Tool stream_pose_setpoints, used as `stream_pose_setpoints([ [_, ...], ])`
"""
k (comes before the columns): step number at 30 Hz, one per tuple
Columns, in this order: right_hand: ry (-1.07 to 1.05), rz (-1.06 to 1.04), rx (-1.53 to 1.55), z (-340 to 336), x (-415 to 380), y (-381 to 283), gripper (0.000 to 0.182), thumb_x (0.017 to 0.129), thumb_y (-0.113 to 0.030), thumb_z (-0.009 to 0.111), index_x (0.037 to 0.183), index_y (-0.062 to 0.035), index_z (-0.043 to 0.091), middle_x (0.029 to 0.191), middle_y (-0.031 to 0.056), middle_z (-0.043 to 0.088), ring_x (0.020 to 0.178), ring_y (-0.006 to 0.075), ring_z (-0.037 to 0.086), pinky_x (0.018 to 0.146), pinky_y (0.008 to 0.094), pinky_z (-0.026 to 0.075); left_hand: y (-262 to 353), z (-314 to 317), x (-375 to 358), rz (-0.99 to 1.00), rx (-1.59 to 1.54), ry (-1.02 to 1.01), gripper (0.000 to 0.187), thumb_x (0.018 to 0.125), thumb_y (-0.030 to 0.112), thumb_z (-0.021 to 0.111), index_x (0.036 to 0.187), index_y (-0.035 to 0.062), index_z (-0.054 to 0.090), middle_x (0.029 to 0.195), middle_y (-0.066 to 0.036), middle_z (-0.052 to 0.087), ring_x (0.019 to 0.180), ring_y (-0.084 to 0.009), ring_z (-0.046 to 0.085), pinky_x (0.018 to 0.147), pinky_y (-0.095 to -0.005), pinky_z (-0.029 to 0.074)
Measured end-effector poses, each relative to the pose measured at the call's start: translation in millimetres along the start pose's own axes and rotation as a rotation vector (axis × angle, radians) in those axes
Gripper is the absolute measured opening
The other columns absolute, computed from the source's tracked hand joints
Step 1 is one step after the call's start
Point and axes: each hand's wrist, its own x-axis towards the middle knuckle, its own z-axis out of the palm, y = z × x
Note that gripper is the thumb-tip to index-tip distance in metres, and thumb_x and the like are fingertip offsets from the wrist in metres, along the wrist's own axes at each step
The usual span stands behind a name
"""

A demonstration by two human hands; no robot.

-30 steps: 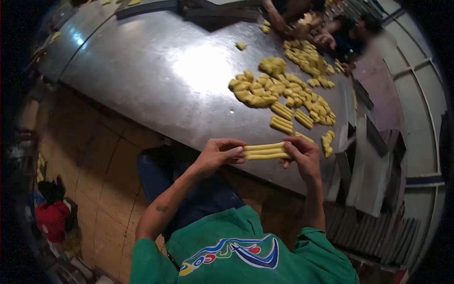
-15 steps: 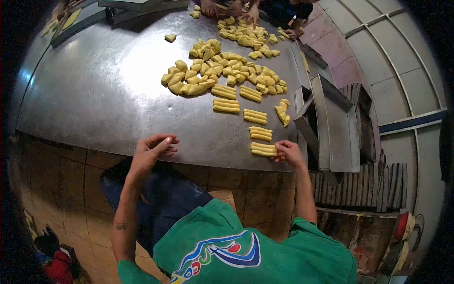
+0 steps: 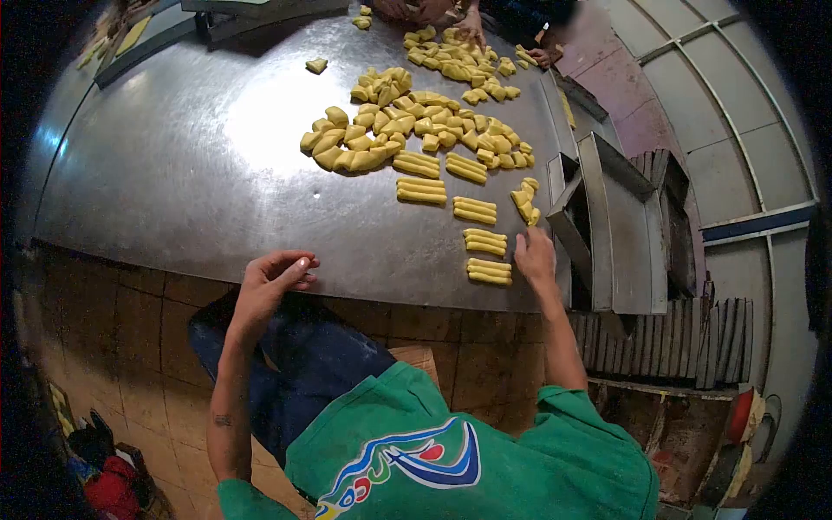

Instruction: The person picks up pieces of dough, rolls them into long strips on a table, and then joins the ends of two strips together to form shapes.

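My right hand (image 3: 536,256) is at the right of the steel table, its fingers reaching the lower end of a small cluster of yellow dough pieces (image 3: 524,204); no dough shows in its grasp. Just left of that hand lie short dough sticks (image 3: 489,271), set side by side in a small group. More such groups of dough sticks (image 3: 475,210) line up farther back. Over the table's near edge hovers my left hand (image 3: 276,282), empty, with loosely bent fingers and the thumb apart. A large heap of cut dough pieces (image 3: 407,126) spreads beyond the sticks.
Metal trays (image 3: 615,225) stand tilted along the table's right edge. Other people's hands (image 3: 471,28) work at another dough pile (image 3: 455,59) on the far side. One loose dough piece (image 3: 317,66) lies on the steel table (image 3: 191,191). More trays (image 3: 260,13) sit at far left.
My right hand has left the nearest group of dough sticks and moved up to the small dough cluster. My left hand has barely moved. The view has shifted slightly.
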Motion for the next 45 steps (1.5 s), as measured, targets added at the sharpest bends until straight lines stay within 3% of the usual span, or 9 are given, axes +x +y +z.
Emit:
stream_pose_setpoints([
  [14,-0.242,-0.067,-0.393,23.0,176.4,31.7,0.025,0.077,-0.018,0.060,0.095,-0.0031,0.067,0.101,0.0240,0.066,0.096,0.0401,0.065,0.079,0.0502,0.051,10.8,4.6,-9.8,0.007,0.098,-0.010,0.027,0.094,0.018,0.064,0.111,-0.0022,0.066,0.103,-0.009,0.069,0.089,-0.0148,0.065,0.082,-0.0289,0.053],
  [16,-0.278,-0.029,-0.253,91.8,219.4,163.4,0.029,0.076,-0.020,0.061,0.098,-0.0031,0.068,0.101,0.0236,0.067,0.095,0.0398,0.065,0.079,0.0496,0.051,4.0,0.4,-8.9,-0.010,0.105,0.013,0.026,0.093,0.017,0.065,0.111,-0.0022,0.067,0.101,-0.008,0.069,0.087,-0.0144,0.066,0.079,-0.0277,0.052],
  [20,-0.176,0.061,-0.180,107.5,246.4,200.8,0.036,0.071,-0.024,0.063,0.098,-0.0012,0.069,0.097,0.0237,0.068,0.093,0.0400,0.066,0.076,0.0479,0.051,-2.7,-3.1,-5.3,0.045,0.038,-0.019,0.025,0.092,0.016,0.066,0.110,-0.0025,0.066,0.101,-0.009,0.070,0.090,-0.0157,0.067,0.080,-0.0277,0.053],
  [23,-0.178,0.330,-0.160,38.6,220.0,63.8,0.035,0.069,-0.024,0.065,0.096,-0.0011,0.068,0.098,0.0231,0.068,0.093,0.0381,0.066,0.076,0.0452,0.051,4.4,1.0,-6.7,0.026,0.014,-0.009,0.025,0.092,0.016,0.067,0.110,-0.0019,0.067,0.101,-0.009,0.069,0.089,-0.0153,0.067,0.081,-0.0278,0.053],
  [26,0.227,-0.121,0.103,12.6,193.3,-20.5,0.033,0.071,-0.020,0.066,0.094,0.0045,0.066,0.084,0.0198,0.069,0.083,0.0315,0.069,0.073,0.0369,0.052,3.2,5.3,0.8,0.034,0.048,-0.009,0.027,0.093,0.019,0.066,0.111,-0.0011,0.066,0.102,-0.009,0.069,0.089,-0.0146,0.066,0.081,-0.0280,0.054],
  [29,-0.056,-0.345,0.567,-8.4,139.4,-119.8,0.026,0.078,-0.009,0.063,0.101,0.0009,0.066,0.094,0.0090,0.070,0.087,0.0165,0.067,0.077,0.0297,0.051,8.0,18.9,5.2,0.014,0.019,-0.022,0.029,0.094,0.022,0.065,0.113,-0.0008,0.065,0.103,-0.009,0.069,0.089,-0.0142,0.066,0.081,-0.0280,0.054],
  [32,-0.532,-0.529,1.114,-10.1,75.9,-195.2,0.022,0.079,0.006,0.066,0.100,-0.0009,0.064,0.106,0.0067,0.061,0.095,0.0168,0.064,0.085,0.0285,0.054,21.7,38.9,8.9,-0.017,-0.162,-0.056,0.032,0.095,0.025,0.063,0.114,-0.0011,0.065,0.104,-0.010,0.069,0.089,-0.0141,0.066,0.081,-0.0279,0.054],
  [35,-0.532,-0.734,1.093,-0.1,23.4,-248.8,0.018,0.080,0.013,0.060,0.093,0.0009,0.061,0.113,0.0080,0.056,0.105,0.0173,0.060,0.089,0.0292,0.052,33.1,46.7,-1.3,0.013,-0.372,-0.058,0.033,0.095,0.025,0.063,0.114,-0.0018,0.064,0.103,-0.010,0.069,0.088,-0.0138,0.066,0.081,-0.0278,0.054],
  [45,-0.944,-0.025,1.740,34.7,-28.0,-285.7,0.022,0.084,0.004,0.065,0.104,0.0009,0.061,0.103,0.0110,0.065,0.090,0.0185,0.065,0.083,0.0322,0.054,10.0,11.4,-21.9,0.237,-0.338,0.175,0.022,0.093,0.015,0.065,0.106,-0.0018,0.064,0.097,-0.010,0.067,0.086,-0.0172,0.067,0.079,-0.0326,0.055],
])
